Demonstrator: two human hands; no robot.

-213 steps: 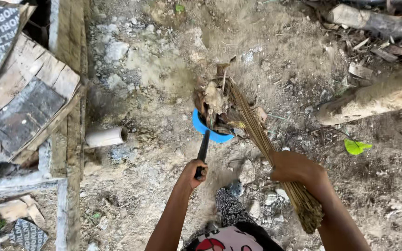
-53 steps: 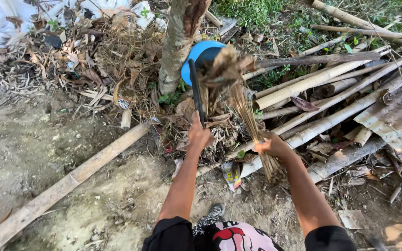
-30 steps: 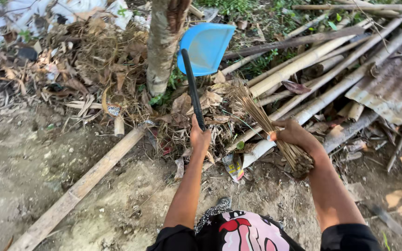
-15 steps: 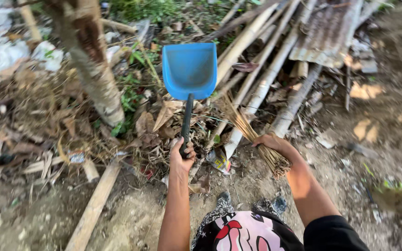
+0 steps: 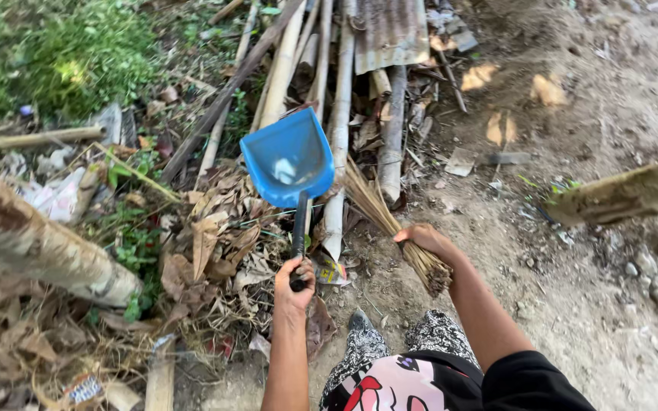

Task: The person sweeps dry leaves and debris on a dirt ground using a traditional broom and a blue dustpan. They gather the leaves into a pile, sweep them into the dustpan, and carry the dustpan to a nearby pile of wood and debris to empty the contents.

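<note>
The left hand (image 5: pixel 295 280) is wrapped tight around the thin black handle of one blue dustpan (image 5: pixel 289 158). The dustpan is smooth plastic, wide at the front and cupped like a scoop, and it is held out over a heap of dry brown leaves (image 5: pixel 218 243). A small pale patch shows inside the scoop, but it is too blurry to tell what it is. The right hand (image 5: pixel 425 240) is closed around one stick broom (image 5: pixel 390 221), a bundle of thin, stiff, straw-coloured sticks tied together. The broom lies slanted just to the right of the dustpan, with its long end pointing up toward a pile of poles. The poles (image 5: pixel 336 91) are long, round and pale like bamboo, at least five of them, lying side by side on the ground. One rusty wavy metal sheet (image 5: pixel 391 32) lies on the far end of the poles. One thick, rough tree trunk (image 5: pixel 36 247) leans across the left side, and one more blurry log (image 5: pixel 626 194) pokes in from the right edge. The ground (image 5: pixel 588 289) on the right is bare grey-brown dirt with small stones. Green weeds (image 5: pixel 78 57) grow at the top left, near some crumpled white scraps (image 5: pixel 55 194). The leaves are crisp, curled and many, too many to count.
</note>
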